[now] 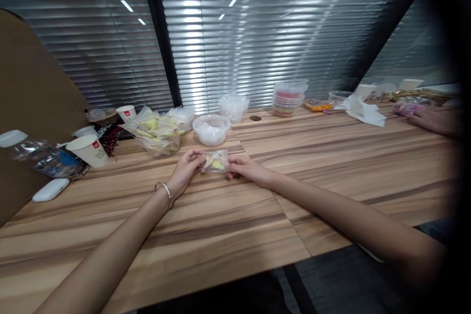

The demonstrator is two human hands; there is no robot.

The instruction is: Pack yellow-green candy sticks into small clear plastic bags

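A small clear plastic bag (215,162) with something yellow and whitish inside is held just above the wooden table (228,225). My left hand (186,169) pinches its left edge, and a bangle circles that wrist. On the opposite edge, my right hand (248,169) has its fingers closed on the same bag. Right behind the bag stands a round clear tub (211,130) with whitish, see-through contents. To its left, a clear tub (162,143) is heaped with similar bags holding yellow pieces.
Stacked clear bowls (234,107) and stacked tubs (289,98) line the back by the blinds. At left are paper cups (88,151), a plastic bottle (42,157) and a white case (50,190). Another person's hand (430,120) lies at far right, near tissues (364,110).
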